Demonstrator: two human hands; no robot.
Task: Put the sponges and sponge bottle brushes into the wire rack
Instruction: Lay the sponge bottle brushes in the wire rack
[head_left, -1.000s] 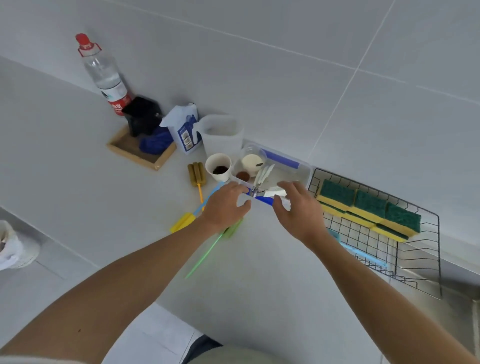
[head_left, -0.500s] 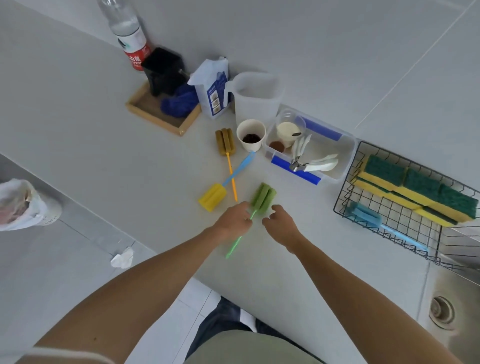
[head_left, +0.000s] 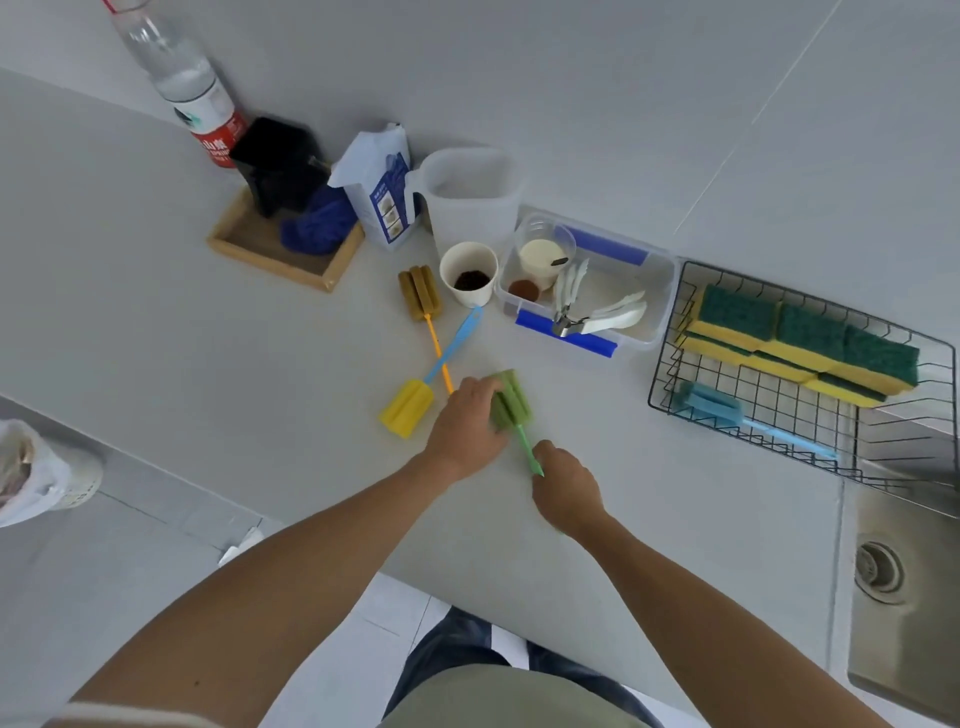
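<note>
Sponges with green tops and yellow bases and a blue sponge bottle brush are already lying in the black wire rack, while the yellow-headed and brown-headed brushes are waiting on the counter. The left hand is gripping the green sponge brush at its head and the right hand is pinching its handle, well apart from the rack.

I see a kitchen: a gray counter, a steel sink at the right, and a wire rack with sponges.
</note>
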